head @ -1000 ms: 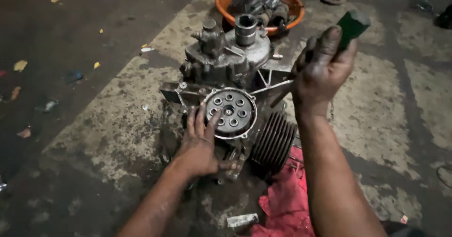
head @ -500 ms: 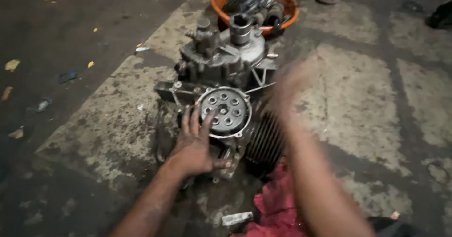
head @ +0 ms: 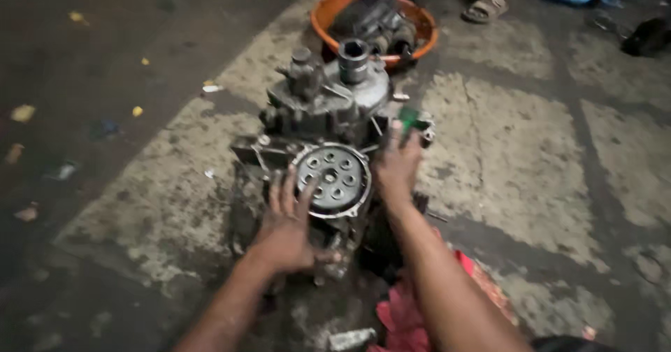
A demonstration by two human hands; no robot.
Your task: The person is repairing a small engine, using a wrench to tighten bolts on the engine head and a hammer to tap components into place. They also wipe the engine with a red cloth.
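On stained concrete floor (head: 531, 184): greasy engine block (head: 328, 121), round clutch plate (head: 330, 179) facing up, being worked.
Left hand (head: 286, 230) flat, fingers spread, bracing block beside ringed, holed metal plate. Right hand (head: 397, 170) clenched around green-handled tool (head: 408, 119) at plate's right edge; next move likely needs steady leverage. Orange basin (head: 419, 41) of parts behind; red rag (head: 402, 320) near.

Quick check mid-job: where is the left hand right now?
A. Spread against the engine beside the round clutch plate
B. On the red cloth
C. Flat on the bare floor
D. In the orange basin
A: the left hand lies spread on the engine, fingers at the edge of the round clutch plate.
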